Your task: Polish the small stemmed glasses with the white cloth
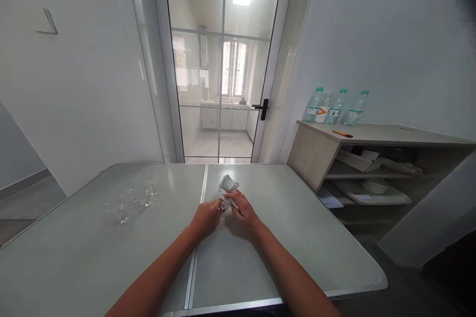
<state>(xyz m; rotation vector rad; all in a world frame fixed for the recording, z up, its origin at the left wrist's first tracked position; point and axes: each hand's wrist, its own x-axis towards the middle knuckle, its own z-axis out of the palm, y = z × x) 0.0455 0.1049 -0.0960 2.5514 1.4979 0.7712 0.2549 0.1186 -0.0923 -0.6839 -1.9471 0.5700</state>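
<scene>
Above the table's middle seam, both of my hands meet at a crumpled white cloth (228,184). My right hand (242,209) is closed on the cloth from the right, its fingers curled over it. From the left, my left hand (208,214) pinches at the lower part of the same bundle. Something small and shiny shows between the fingertips under the cloth, but the cloth and fingers hide what it is. On the left part of the table stand several clear glasses (148,198), see-through and hard to outline.
The pale table (293,247) has metal edging and a central seam. A wooden shelf unit (316,153) stands at its right, holding several plastic bottles (335,109), an orange pen-like object (342,133) and a tray (372,198). Beyond the table is a closed glass door (201,133).
</scene>
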